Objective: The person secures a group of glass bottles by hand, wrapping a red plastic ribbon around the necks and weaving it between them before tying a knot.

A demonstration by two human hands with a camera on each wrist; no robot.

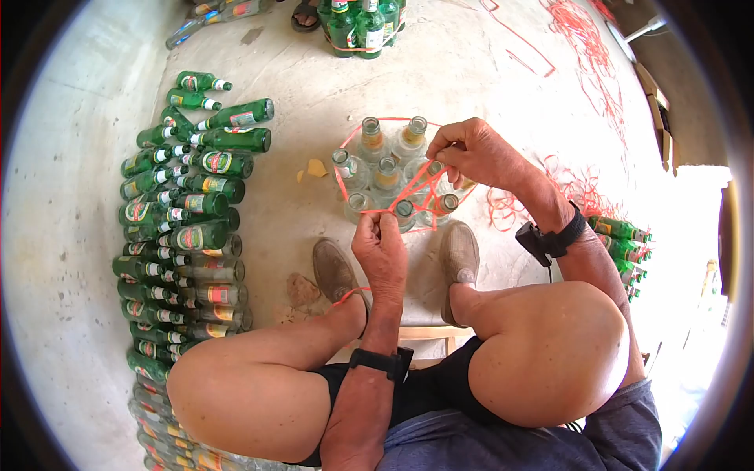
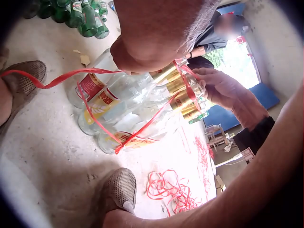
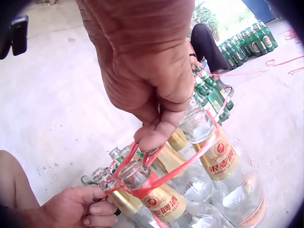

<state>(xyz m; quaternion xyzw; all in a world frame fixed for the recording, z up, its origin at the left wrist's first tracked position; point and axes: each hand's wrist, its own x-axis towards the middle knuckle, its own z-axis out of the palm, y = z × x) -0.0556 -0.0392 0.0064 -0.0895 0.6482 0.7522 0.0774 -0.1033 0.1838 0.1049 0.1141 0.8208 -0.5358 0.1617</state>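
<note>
Clear glass beer bottles (image 1: 386, 179) stand upright in a tight cluster on the floor between the person's feet. Red plastic strapping (image 1: 342, 184) runs round the outside of the bundle and crosses over several necks on its right. My left hand (image 1: 380, 250) pinches the strapping at the near side, by the front bottle necks. Above the right-hand necks, my right hand (image 1: 485, 159) pinches a red loop between thumb and fingers. In the right wrist view, the strapping (image 3: 149, 184) wraps a gold-labelled neck just under those fingertips (image 3: 153, 138). A loose tail (image 2: 52, 81) trails toward the left shoe.
Green bottles (image 1: 224, 140) lie stacked on their sides along the left wall. Another upright green bundle (image 1: 365, 31) stands ahead, near another person's foot (image 1: 305, 16). Tangled red strapping (image 1: 577, 39) lies at right. The person's shoes (image 1: 459, 255) flank the near side of the bottles.
</note>
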